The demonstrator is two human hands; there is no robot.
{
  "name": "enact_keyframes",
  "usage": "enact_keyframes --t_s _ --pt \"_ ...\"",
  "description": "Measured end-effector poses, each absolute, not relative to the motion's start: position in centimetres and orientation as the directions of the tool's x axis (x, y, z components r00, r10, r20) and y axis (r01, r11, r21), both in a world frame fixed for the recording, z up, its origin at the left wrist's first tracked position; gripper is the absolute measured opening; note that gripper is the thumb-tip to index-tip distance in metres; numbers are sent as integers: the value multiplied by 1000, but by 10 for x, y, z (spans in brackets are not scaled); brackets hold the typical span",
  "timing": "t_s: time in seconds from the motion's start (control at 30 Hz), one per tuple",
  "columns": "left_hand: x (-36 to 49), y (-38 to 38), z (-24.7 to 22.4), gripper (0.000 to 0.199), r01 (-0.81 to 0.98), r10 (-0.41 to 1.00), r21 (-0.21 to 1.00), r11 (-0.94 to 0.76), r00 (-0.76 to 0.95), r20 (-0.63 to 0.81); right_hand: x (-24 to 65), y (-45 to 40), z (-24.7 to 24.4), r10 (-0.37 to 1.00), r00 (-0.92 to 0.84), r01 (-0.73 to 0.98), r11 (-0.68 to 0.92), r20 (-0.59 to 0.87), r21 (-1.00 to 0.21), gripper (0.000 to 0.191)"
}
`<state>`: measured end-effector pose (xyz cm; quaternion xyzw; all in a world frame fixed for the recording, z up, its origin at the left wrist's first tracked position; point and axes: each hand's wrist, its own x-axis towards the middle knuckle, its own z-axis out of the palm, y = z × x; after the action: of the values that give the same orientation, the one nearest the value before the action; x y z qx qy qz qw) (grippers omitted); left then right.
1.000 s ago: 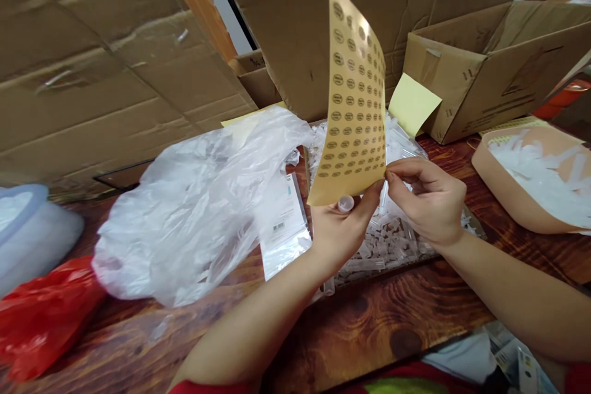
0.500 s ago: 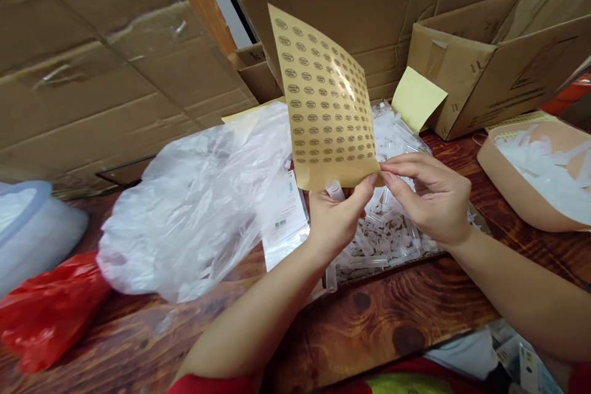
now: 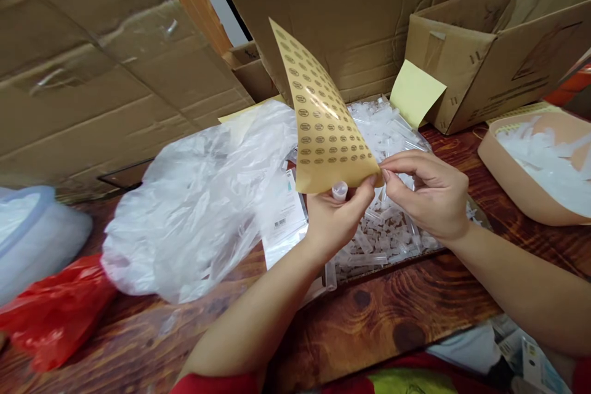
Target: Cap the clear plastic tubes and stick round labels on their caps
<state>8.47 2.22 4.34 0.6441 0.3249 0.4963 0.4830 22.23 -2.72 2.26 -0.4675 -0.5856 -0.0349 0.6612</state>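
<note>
Left hand [image 3: 339, 217] raised over the tray of clear plastic tubes [image 3: 392, 240], thumb and fingers pinching the lower edge of a curled tan sticker sheet [image 3: 323, 129] and also gripping a small clear vial [image 3: 340, 189] just beneath it. Right hand [image 3: 427, 194] just right of it, fingertips pressed together on the sheet's lower right corner. Crumpled clear plastic bag [image 3: 198, 203] to the left on the wooden table [image 3: 378, 314]; open cardboard box [image 3: 498, 43] far right.

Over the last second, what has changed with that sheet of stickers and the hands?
The sticker sheet turned and curled: its face swung from side-on toward the camera, then bent over leftward. The left hand kept pinching its lower edge along with a small clear tube; the right hand stayed at the sheet's corner. The plastic bag and tube tray did not move.
</note>
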Motion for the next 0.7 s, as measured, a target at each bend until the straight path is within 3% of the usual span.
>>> enact_keyframes --t_s 0.13,0.3,0.53,0.6,0.7 --pt "86 21 46 15 -85 901 948 -307 296 318 221 -27 24 534 347 568 535 771 -625 16" --pt "86 21 49 36 -46 925 975 -219 309 222 220 -27 28 635 449 395 490 629 -777 13" --pt "83 26 47 42 -51 928 987 -155 335 163 232 -19 22 710 501 201 462 496 -864 7" --pt "82 28 47 47 -56 922 987 -153 351 163 234 -19 22 720 482 198 465 498 -863 8" --pt "81 29 46 43 -84 921 983 -165 344 184 234 -21 25 696 401 344 488 595 -802 10"
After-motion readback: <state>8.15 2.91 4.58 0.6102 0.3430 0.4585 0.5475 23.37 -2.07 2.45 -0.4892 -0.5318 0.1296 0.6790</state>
